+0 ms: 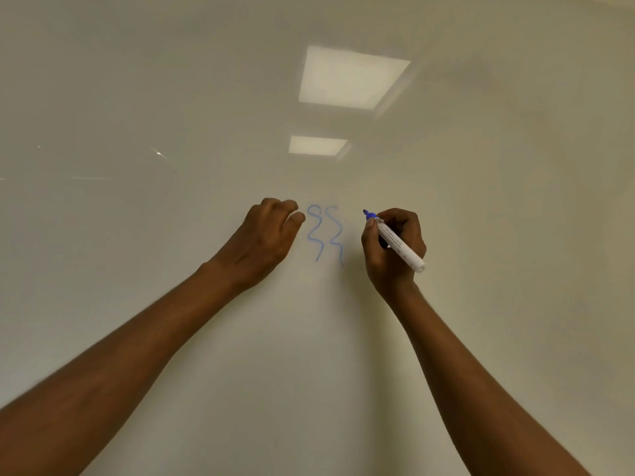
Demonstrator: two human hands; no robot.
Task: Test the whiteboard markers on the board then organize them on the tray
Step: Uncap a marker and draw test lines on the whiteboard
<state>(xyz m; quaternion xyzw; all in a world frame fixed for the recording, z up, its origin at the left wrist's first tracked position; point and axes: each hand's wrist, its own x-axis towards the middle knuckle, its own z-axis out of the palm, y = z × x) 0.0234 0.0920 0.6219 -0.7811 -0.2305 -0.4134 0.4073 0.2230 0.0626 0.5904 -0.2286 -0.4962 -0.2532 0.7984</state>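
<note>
R hand (391, 250) clamps marker (398, 243) pen-style, blue tip near board (171, 97), just right of two faint squiggles (324, 231). L hand (271, 231) curled beside them; contents unclear. Ink looks pale, so try steady, even pressure. Tray not in view.

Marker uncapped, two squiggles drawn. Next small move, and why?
Probably carry the white-barrelled blue marker in the right hand to the curled left hand for recapping: two clear blue squiggles on the glossy whiteboard show it writes.
</note>
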